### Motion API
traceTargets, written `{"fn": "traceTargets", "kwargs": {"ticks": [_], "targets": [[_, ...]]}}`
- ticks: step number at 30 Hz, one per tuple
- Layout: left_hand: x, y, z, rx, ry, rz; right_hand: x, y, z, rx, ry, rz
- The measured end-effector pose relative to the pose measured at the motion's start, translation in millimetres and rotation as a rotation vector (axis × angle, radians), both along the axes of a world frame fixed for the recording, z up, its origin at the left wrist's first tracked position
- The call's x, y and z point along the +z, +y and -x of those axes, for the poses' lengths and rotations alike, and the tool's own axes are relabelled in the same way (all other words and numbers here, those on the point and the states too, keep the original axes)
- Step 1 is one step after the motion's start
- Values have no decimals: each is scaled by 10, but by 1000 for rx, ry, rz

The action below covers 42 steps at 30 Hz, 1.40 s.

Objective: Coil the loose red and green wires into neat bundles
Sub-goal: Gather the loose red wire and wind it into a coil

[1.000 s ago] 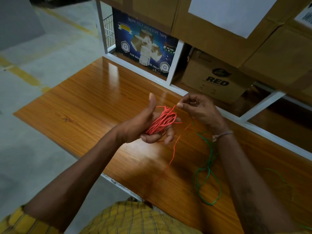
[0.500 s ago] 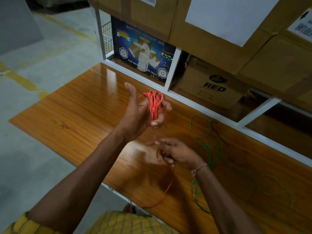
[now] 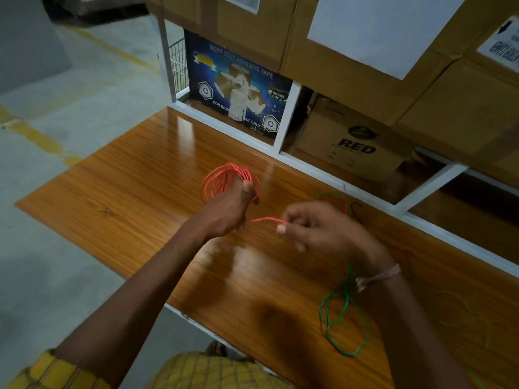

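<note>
Red thin plastic-coated wire coil [image 3: 224,179] is wrapped in loops around the left hand [image 3: 227,211], which grips the bundle up off the glossy orange wood-grain table [image 3: 134,192]. From the coil's 5 o'clock side a short free tail runs across to the right hand [image 3: 317,226], whose thumb and fingertips pinch the end of it. So 1 hand holds the coil, the other holds the tail, both grips closed on the same red wire.

Looks like the last bit of winding, I'd say. Best bet: keep light tension on the tail, lay it around the loops as a cross wrap and tuck the end under, otherwise the springy loops will probably pop loose.

Loose thin green wire [image 3: 344,321] lies sprawled on the table at about 4 o'clock from the hands, partly under the right forearm, not coiled yet. That's the second bundle.
</note>
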State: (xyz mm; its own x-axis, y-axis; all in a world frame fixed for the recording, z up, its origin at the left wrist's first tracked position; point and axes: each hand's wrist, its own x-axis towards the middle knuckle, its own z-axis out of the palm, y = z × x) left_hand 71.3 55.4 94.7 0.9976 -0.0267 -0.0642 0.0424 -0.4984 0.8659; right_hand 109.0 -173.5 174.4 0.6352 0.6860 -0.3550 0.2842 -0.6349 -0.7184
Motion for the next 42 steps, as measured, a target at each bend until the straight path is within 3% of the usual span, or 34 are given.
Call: {"fn": "traceTargets", "kwargs": {"ticks": [3,7,11,15,18,22,25,29,32,38,42], "targets": [[31,-10,86,-79,89,36,107,-110,-210,-100,-200,-79],[-12,-38,184,-240,248,243,24,-161,-492,-160,-428,-208],[98,-74,282,-394,239,437,-265,-151,-760,-262,-555,-308],[204,-67,305,-529,211,673,-602,-146,-943,-395,-559,-330],[293,-38,265,-530,198,867,-828,-153,-883,-450,-489,-227],[355,-55,181,-385,125,1055,-1120,-22,-550,-402,-275,-111],[360,-125,83,-201,54,1140,-1280,135,-200,-288,-237,-83],[313,-199,-69,78,-17,1112,-1325,324,197,-173,-342,-123],[322,-244,-109,196,-3,1020,-1227,380,356,-220,-475,-94],[244,-301,-110,176,9,742,-821,401,414,-394,-839,-97],[196,-326,-78,87,58,604,-608,397,324,-415,-913,-232]]}}
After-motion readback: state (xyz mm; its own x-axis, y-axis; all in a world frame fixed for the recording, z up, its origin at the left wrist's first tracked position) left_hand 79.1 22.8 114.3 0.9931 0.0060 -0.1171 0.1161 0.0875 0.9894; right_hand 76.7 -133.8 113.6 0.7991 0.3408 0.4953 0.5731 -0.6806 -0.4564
